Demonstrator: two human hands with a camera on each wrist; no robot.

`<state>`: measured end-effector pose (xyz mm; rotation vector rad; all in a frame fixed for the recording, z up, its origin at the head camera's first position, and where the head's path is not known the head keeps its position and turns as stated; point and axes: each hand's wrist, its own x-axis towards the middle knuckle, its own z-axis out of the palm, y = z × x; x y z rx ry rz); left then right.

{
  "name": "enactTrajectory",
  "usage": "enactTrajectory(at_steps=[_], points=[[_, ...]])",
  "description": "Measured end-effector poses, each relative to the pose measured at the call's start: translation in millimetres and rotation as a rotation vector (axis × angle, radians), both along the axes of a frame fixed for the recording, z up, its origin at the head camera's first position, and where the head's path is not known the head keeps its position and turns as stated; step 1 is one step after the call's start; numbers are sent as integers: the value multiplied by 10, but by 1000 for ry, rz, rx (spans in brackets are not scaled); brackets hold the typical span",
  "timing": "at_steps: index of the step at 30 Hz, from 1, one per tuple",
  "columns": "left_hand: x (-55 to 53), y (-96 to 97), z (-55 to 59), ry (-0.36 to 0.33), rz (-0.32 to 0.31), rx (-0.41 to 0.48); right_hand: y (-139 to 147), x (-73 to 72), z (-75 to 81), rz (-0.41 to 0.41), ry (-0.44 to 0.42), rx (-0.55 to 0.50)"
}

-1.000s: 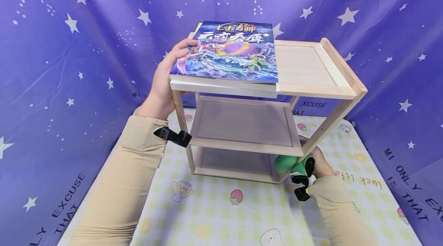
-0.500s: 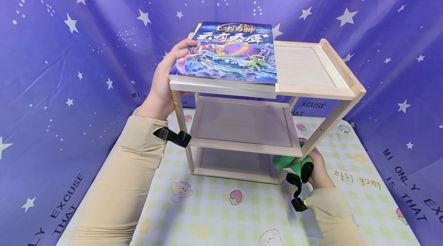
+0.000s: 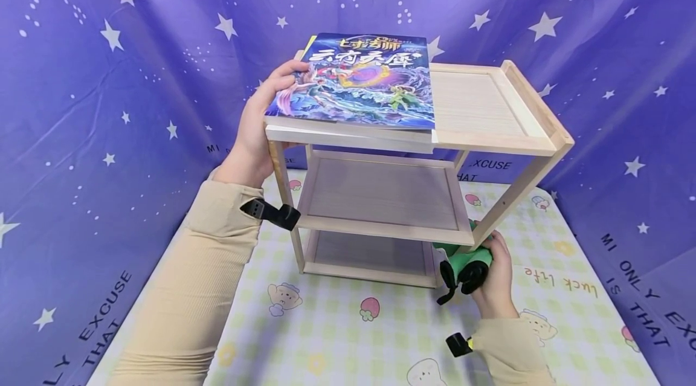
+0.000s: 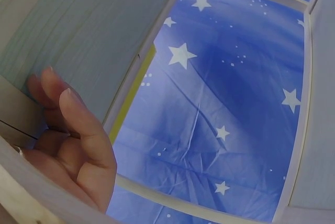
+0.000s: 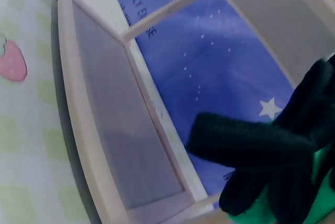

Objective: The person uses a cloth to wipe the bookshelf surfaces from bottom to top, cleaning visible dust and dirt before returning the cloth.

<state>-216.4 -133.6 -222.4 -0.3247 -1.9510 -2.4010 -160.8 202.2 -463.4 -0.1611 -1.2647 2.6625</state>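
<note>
A small three-tier wooden shelf [image 3: 508, 145] stands on the table, with a blue illustrated book [image 3: 370, 87] lying on the left of its top tier. At that left end my left hand [image 3: 258, 123] grips book and top board together, the thumb over the cover. Its other fingers [image 4: 84, 111] curl beneath the board in the left wrist view. Beside the shelf's right front leg, my right hand [image 3: 497, 277] holds a green plush toy with black limbs [image 3: 472, 262], partly hidden by the leg. Black plush limbs [image 5: 246, 140] fill the lower right of the right wrist view.
The middle tier [image 3: 380, 193] and bottom tier [image 3: 372, 256] lie below the book. A checked tablecloth [image 3: 326, 337] covers the table. Purple star-patterned curtains [image 3: 163, 41] surround it on the back and both sides.
My right hand and forearm have shifted slightly left and turned, and the plush toy has turned with them, its black limbs now bunched near the leg. The left hand, book and shelf stay almost still.
</note>
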Motion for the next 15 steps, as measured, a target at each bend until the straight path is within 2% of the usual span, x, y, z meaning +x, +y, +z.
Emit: enactTrajectory(at_steps=[2,6,9,11,13,15], points=[[0,-2,-1,-1,1,-5,-9,42,19,4,-10,-62],[-4,-4,-4,2,3,-15,-6,112,47,18,-18,-112],[-4,-2,-4,-3,6,-17,20,156,30,76,50,-137],[-4,-3,-4,-7,7,-19,62,179,-16,163,165,-194],[-2,-3,-3,-10,9,-16,133,204,-85,314,309,-290],[-2,-5,-4,-9,9,-16,212,215,-152,459,414,-346]])
